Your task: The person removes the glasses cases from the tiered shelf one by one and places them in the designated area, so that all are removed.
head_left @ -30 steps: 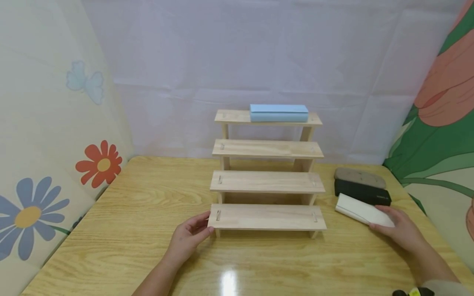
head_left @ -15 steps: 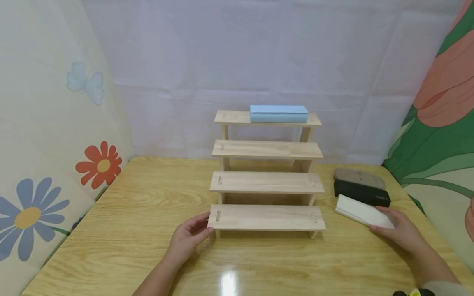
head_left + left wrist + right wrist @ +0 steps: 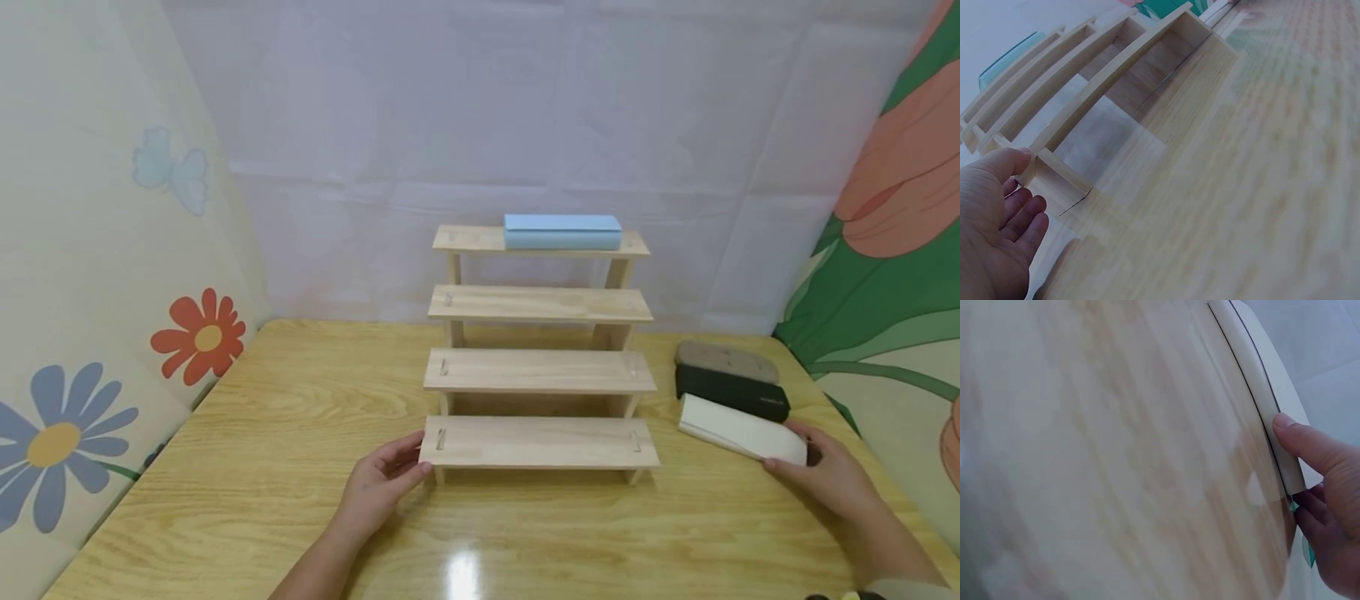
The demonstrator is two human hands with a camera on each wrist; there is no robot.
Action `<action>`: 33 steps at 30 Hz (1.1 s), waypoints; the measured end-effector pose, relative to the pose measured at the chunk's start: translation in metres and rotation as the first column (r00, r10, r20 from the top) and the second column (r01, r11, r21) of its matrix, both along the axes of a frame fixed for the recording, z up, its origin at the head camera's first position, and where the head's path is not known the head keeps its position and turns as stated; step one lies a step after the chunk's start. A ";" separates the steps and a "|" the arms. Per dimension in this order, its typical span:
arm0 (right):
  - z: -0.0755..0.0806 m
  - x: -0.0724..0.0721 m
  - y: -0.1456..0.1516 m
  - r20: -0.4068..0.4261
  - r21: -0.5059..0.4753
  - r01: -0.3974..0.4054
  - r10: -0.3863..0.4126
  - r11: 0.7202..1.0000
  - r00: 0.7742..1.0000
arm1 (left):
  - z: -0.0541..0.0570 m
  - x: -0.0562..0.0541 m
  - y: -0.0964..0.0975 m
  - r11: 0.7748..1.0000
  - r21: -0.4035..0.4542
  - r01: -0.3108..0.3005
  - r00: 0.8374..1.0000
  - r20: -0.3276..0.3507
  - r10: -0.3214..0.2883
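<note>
A four-step wooden display rack [image 3: 540, 443] stands on the table. My left hand [image 3: 377, 485] holds the left end of its lowest step, thumb at the front edge; in the left wrist view the other fingers curl beside the support. A white glasses case [image 3: 738, 427] lies slanted on the table to the right of the rack. My right hand [image 3: 832, 475] grips the right end of this case, thumb [image 3: 1300, 440] on its near side and fingers round the end, partly hidden. A light blue glasses case [image 3: 562, 232] rests on the top step, right of its middle.
Behind the white case lie a black glasses case [image 3: 731, 393] and a grey-brown case [image 3: 726, 361], close together. A white cloth [image 3: 510, 108] hangs at the back of the wood-grain table [image 3: 315, 392]. Flower-patterned panels [image 3: 67, 250] flank it.
My right hand has slid a little rightward along the white glasses case to its end, uncovering more of it. The left hand keeps its place on the rack.
</note>
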State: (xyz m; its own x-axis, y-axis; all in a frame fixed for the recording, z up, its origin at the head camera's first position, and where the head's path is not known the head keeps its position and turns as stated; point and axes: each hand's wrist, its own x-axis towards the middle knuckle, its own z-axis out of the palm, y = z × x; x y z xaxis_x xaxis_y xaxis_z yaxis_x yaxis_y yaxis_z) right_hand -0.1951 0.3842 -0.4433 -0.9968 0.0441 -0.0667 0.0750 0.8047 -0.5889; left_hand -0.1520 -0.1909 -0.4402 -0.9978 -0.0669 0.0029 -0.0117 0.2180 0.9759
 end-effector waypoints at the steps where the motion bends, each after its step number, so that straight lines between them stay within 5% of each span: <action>1: 0.000 0.000 0.000 -0.001 0.001 0.009 -0.009 1.000 1.000 | 0.000 0.000 0.000 1.000 0.000 -0.001 1.000 -0.001 0.001; 33: 0.003 -0.016 0.001 0.013 -0.003 0.052 -0.052 0.999 0.999 | 0.000 0.002 -0.001 1.000 -0.018 -0.003 1.000 0.000 0.003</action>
